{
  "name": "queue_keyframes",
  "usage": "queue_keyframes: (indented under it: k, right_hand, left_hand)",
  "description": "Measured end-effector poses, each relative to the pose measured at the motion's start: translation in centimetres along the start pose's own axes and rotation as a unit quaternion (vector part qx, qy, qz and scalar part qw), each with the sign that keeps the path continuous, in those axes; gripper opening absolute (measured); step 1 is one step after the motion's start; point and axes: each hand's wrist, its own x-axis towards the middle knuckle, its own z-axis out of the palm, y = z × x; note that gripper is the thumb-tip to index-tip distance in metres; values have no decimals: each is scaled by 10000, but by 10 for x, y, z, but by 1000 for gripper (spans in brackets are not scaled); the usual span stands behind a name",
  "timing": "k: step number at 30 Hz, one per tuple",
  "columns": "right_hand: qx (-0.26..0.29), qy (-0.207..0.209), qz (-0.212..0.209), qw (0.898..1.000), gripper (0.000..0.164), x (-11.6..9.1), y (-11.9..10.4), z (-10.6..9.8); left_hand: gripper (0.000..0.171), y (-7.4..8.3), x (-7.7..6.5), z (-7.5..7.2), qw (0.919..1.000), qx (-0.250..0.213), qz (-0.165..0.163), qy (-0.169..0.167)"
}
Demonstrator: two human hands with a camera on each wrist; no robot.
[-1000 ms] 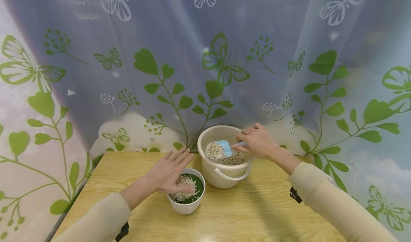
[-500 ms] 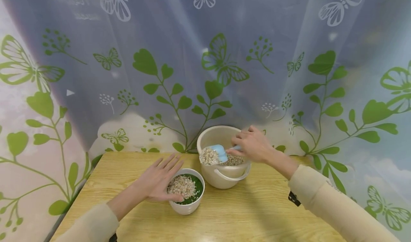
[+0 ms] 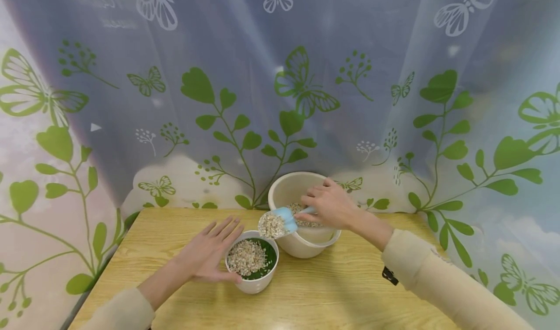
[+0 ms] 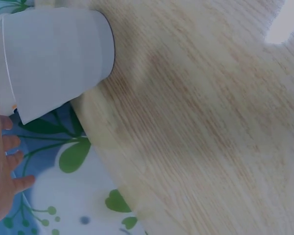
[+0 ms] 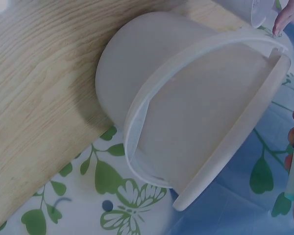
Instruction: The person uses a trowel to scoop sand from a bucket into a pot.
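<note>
over a yellow wooden table (image 3: pixel 341 291), a light blue plastic scoop (image 3: pixel 286 218) of pale flakes (image 3: pixel 272 226) is near a round white pot (image 3: pixel 253 286) and a big cream bucket (image 3: pixel 302 250). the right hand (image 3: pixel 330 206) grips the scoop. the left hand (image 3: pixel 205 253) spreads its fingers by the pot.

The loaded scoop (image 3: pixel 286 218), within the mouth of the bucket (image 3: pixel 299 248) a second ago, has moved past its rim toward the pot (image 3: pixel 257 287), the right hand (image 3: pixel 329 205) shifting with it. The left hand (image 3: pixel 211 253) has drawn back leftward, uncovering more grains (image 3: pixel 247 258).
</note>
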Motion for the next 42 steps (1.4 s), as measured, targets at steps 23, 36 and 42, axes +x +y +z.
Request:
queue_keyframes:
  k: [23, 36, 42]
  right_hand:
    - [-93, 229, -489, 9985, 38, 13, -25, 18]
    - [-381, -251, -560, 9974, 43, 18, -29, 13]
    - [-550, -397, -616, 9958, 45, 20, -30, 11]
  left_hand:
    - [123, 4, 1, 13, 9995, -73, -190, -253]
    - [123, 4, 2, 14, 9994, -134, -231, -236]
    - [123, 5, 2, 15, 9992, -188, -243, -247]
